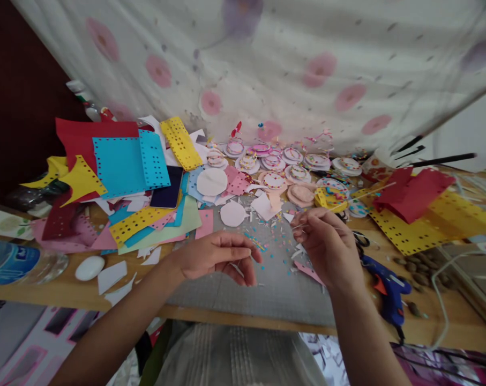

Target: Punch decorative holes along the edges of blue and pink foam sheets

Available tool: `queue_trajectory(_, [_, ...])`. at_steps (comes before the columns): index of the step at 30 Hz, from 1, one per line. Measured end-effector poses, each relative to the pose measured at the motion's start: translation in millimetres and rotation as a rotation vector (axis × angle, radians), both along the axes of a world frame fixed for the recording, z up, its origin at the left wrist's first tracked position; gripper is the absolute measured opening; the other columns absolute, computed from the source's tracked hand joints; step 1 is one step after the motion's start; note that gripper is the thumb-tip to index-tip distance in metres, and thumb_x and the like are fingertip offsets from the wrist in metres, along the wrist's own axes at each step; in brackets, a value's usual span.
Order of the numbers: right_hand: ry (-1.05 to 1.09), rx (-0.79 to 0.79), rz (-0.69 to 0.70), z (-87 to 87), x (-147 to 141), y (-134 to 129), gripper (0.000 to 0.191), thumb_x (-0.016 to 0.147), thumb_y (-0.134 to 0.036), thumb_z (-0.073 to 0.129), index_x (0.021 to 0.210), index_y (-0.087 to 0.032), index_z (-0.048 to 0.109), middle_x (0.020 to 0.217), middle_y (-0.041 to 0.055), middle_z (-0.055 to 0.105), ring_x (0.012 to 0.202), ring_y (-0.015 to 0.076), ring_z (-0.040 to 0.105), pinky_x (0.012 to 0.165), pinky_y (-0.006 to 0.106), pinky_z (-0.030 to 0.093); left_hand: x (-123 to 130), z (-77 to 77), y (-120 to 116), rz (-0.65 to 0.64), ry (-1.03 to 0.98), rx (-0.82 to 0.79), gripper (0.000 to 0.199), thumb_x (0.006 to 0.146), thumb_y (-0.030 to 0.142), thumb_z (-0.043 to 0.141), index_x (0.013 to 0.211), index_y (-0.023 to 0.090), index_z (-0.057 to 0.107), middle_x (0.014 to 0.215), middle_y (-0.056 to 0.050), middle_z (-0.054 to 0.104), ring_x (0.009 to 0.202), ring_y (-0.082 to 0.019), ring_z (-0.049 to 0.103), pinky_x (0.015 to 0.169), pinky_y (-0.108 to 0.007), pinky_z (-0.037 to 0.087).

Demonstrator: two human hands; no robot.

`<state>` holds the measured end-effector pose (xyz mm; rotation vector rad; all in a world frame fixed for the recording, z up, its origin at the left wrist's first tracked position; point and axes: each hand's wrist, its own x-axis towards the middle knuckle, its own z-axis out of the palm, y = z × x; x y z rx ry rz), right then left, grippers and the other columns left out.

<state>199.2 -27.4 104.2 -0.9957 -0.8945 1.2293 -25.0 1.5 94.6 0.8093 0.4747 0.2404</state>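
Observation:
My right hand (330, 244) is closed in a pinch above the right part of the grey cutting mat (234, 297). Thin, pale, thread-like strands (300, 227) show at its fingertips; their exact kind is too fine to tell. Over the mat's left half hovers my left hand (222, 257), its fingers loosely bent and apart, holding nothing visible. Tiny blue and pink punched bits (273, 252) lie scattered between the hands. Beyond them are two white paper discs, one larger (212, 182) and one smaller (232, 214). Several decorated layered paper discs (274, 180) sit in rows along the back.
Coloured punched sheets (120, 163) pile up at left, near a water bottle (21, 262) and a white oval object (89, 267). A blue glue gun (389, 292), black-handled scissors (361, 239), red foam sheet (411, 193) and white cable (439, 300) lie at right. A floral curtain (267, 69) hangs behind.

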Motion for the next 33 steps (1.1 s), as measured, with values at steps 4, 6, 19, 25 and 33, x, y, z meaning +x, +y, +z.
queue_trajectory(4, [0.027,-0.079,0.121,1.6,4.6,-1.4,0.012,0.081,-0.03,0.061,0.072,-0.021,0.06,0.078,0.0026,0.065,0.059,0.0113,0.058,0.054,0.022,0.05,-0.3,-0.2,-0.5,-0.044,-0.008,-0.062,0.02,0.086,0.032,0.062,0.093,0.013,0.064,0.074,-0.008,0.074,0.067,-0.015,0.07,0.059,-0.02,0.054])
queue_trajectory(6, [0.054,-0.109,0.183,1.0,7.3,-1.9,0.013,0.081,-0.032,0.061,0.073,-0.021,0.059,0.077,0.0029,0.065,0.059,0.0118,0.059,0.054,0.022,0.05,-0.8,-0.3,-0.4,-0.079,-0.009,-0.091,0.021,0.085,0.033,0.063,0.093,0.013,0.064,0.075,-0.008,0.074,0.061,-0.014,0.069,0.053,-0.018,0.053])
queue_trajectory(19, [0.139,-0.309,0.551,2.5,16.3,-4.3,0.038,0.085,-0.051,0.053,0.065,-0.019,0.051,0.058,0.0045,0.068,0.039,0.0118,0.056,0.034,0.019,0.039,-6.1,11.8,-10.0,-0.277,0.048,-0.013,0.023,0.087,0.032,0.059,0.087,0.012,0.07,0.062,-0.006,0.071,0.03,-0.002,0.038,0.03,-0.015,0.019])
queue_trajectory(25, [0.195,-0.273,0.591,2.7,12.0,-8.7,0.036,0.088,-0.048,0.052,0.07,-0.017,0.055,0.067,0.0066,0.071,0.047,0.0113,0.06,0.04,0.018,0.043,-15.3,15.1,-24.8,-0.185,0.185,0.023,0.023,0.087,0.032,0.056,0.079,0.013,0.067,0.062,-0.005,0.07,0.029,-0.002,0.035,0.03,-0.016,0.015])
queue_trajectory(33, [0.177,-0.177,0.396,-4.3,4.6,-15.5,0.035,0.085,-0.045,0.06,0.065,-0.016,0.058,0.069,0.0041,0.069,0.055,0.009,0.06,0.051,0.018,0.048,-41.1,13.1,-43.2,0.004,0.297,0.085,0.031,0.084,0.044,0.059,0.079,0.013,0.063,0.057,-0.004,0.068,0.026,0.0,0.03,0.028,-0.016,0.01])
